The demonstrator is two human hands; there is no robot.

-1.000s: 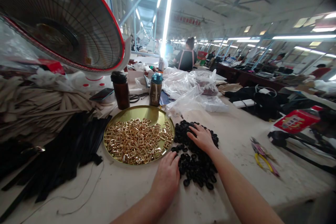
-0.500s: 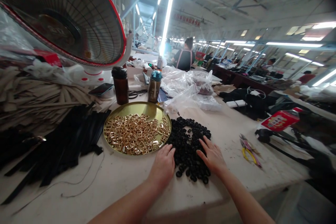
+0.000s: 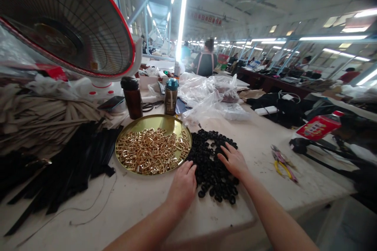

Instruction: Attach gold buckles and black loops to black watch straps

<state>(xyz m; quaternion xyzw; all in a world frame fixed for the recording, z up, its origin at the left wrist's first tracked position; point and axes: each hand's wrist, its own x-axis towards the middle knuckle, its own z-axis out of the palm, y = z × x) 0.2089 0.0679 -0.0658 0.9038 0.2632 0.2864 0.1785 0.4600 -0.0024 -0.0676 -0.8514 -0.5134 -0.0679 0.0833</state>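
Both forearms are cut off at the bottom edge, and the fan [image 3: 97, 31] is cropped at the upper left. At lower centre, the left hand [image 3: 182, 185] lies with its fingers nearly together against the pile of black rings [image 3: 218, 190]; its palm is hidden, so I cannot tell whether it grips any. The right hand [image 3: 234, 162], right of centre, has parted fingers over the pile's right side, nothing visibly held. Individual rings blur together beside the gold tray [image 3: 166, 121]. A second ago the right hand reached across the pile's far part; now a bare patch shows there.
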